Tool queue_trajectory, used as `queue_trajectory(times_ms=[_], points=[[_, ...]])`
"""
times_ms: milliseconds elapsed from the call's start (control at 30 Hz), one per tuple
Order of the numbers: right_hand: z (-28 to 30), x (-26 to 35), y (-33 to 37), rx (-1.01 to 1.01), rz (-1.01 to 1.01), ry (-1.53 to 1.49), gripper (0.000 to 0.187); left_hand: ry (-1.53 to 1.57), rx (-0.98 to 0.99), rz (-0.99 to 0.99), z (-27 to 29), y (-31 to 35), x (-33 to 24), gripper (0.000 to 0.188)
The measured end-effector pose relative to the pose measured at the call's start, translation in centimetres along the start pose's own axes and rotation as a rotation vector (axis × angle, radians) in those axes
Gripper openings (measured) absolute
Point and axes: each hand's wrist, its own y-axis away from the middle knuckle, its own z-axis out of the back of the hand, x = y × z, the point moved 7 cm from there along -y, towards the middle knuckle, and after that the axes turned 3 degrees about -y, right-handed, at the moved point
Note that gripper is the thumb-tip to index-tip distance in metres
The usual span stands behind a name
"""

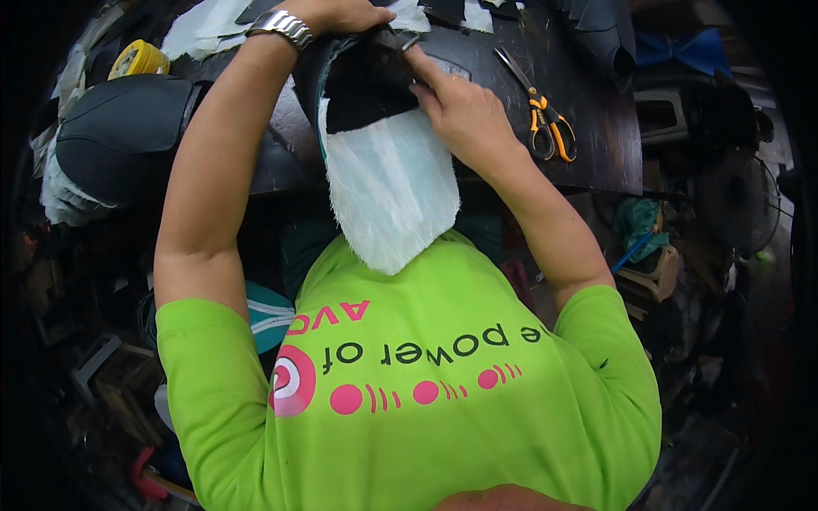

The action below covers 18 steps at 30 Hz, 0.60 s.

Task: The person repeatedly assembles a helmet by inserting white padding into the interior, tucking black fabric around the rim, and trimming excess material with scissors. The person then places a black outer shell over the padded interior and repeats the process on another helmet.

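Note:
A black shoe upper (366,85) with a white cloth lining (392,183) is held at the near edge of the dark table. The lining hangs down over the table edge toward my green shirt. My left hand (341,14), with a metal watch on its wrist, grips the upper's far end; some of its fingers are hidden. My right hand (467,111) closes on the upper's right edge, the index finger reaching toward the far end and the thumb below it. A small metal piece (411,42) shows by that fingertip; I cannot make out its kind.
Scissors (545,119) with orange and black handles lie on the table (601,140) right of my right hand. Stacked black uppers (119,128) with white lining stand at the left, near a yellow round container (141,60). A fan (741,200) stands at the right.

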Motion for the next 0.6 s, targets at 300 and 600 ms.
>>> queue_trajectory(times_ms=[300,600], points=[[0.7,-1.1,2.7,-0.029,-0.153,-0.071,0.055,-0.060,-0.153,-0.067,-0.5,0.0,0.0,0.052],[6.8,0.0,8.6,-0.033,-0.221,-0.365,0.042,0.583,-0.254,0.167,2.4,5.5,0.2,0.052]])
